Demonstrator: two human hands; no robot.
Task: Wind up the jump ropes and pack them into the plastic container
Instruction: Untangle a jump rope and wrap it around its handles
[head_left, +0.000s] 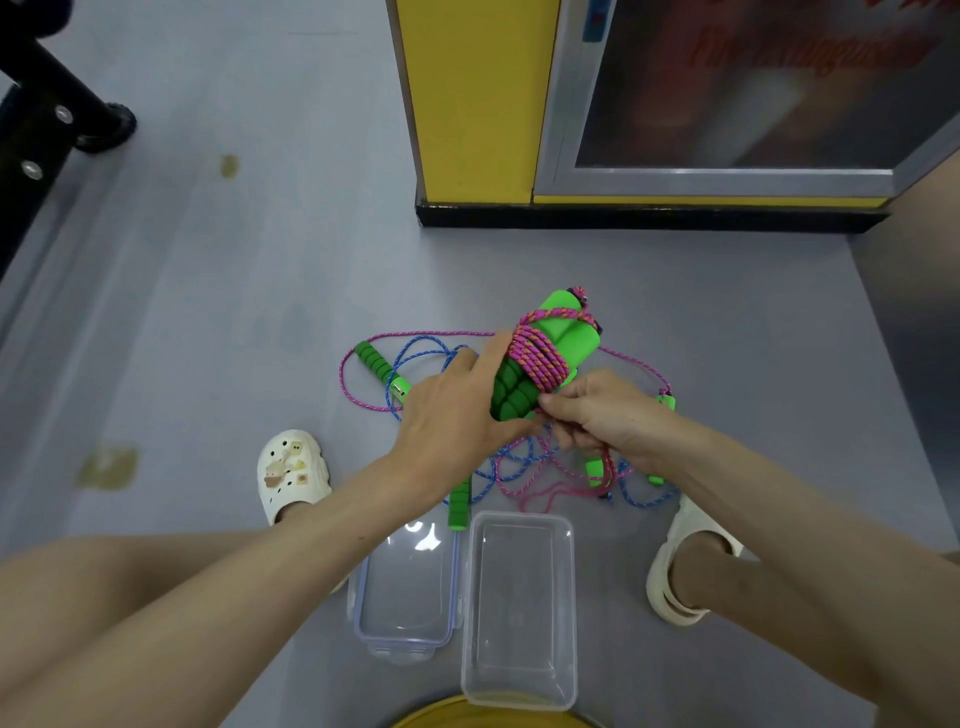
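Bundle: green handles (566, 338) held up over the floor (208, 312), long axis slanting away and to my right, pink rope (537, 361) coiled round their middle.
Grips: left hand (457, 415) curled round the handles' near end; right hand (597, 415) just beside it, pinching the loose pink strand under the coils.
Container: plastic container (519, 613) open on the floor, nearer me, below both hands; lid (410, 597) touching its left side.
Hidden: handle ends behind my fingers; blue rope (415, 353) and pink slack tangled, hard to trace.

Even soft light, wide-angle edge warp
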